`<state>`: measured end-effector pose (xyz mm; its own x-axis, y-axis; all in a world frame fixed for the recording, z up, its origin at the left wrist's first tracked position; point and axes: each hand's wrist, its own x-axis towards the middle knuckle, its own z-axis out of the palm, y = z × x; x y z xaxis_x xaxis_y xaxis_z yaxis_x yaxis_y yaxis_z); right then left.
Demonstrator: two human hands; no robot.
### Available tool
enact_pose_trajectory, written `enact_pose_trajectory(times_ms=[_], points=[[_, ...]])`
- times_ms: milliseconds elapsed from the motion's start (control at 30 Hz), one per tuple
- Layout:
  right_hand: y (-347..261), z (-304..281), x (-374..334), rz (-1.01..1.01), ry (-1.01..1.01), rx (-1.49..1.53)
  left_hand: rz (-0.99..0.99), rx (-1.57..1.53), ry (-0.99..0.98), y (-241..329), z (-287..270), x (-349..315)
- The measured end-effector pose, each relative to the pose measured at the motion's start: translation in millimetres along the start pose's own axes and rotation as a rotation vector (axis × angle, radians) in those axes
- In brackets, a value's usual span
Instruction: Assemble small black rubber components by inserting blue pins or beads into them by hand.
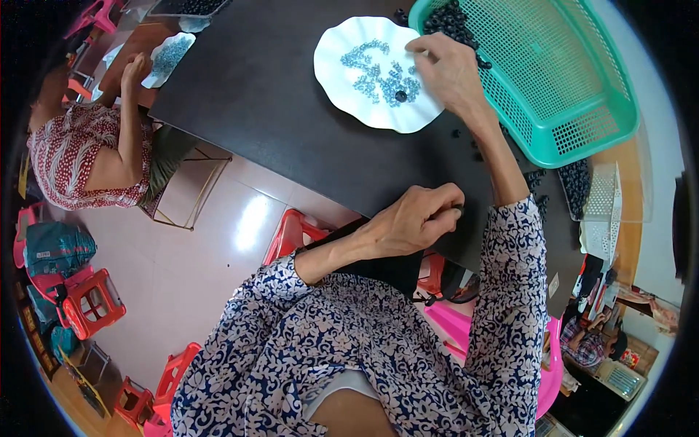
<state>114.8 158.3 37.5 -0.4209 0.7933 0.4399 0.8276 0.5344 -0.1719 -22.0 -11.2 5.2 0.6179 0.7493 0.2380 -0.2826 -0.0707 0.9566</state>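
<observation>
My left hand (419, 222) is closed near the table's front edge, thumb and forefinger pinching a small black round piece (459, 209), mostly hidden by the fingers. My right hand (451, 73) reaches over the right rim of a white scalloped plate (338, 95). Its thumb and forefinger are bent and a little apart, with nothing visible between them. Small clear bluish pieces (368, 76) lie in clusters on the plate, and one black round piece (400, 95) sits among them. Beside the right hand, a heap of black pieces (448, 25) fills the near-left corner of a green mesh basket (542, 135).
Loose black pieces (535, 178) lie on the dark table (255, 95) below the basket. A dark tray of black pieces (575, 189) and a white perforated basket (603, 204) stand at right. Another person (87, 156) sits at left by a second plate (171, 58). Red stools (95, 302) stand on the floor.
</observation>
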Motion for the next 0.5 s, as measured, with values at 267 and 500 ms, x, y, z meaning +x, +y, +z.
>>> enact_pose_trajectory(times_ms=[267, 500], points=[[-20.2, 0.5, 0.2, -0.107, -0.16, 0.153, 0.067, -0.037, 0.026, -1.6, 1.4, 0.9], [-25.8, 4.9, 18.4, -0.112, -0.098, 0.198, 0.086, 0.1, -0.023, -4.2, -0.4, -2.5]])
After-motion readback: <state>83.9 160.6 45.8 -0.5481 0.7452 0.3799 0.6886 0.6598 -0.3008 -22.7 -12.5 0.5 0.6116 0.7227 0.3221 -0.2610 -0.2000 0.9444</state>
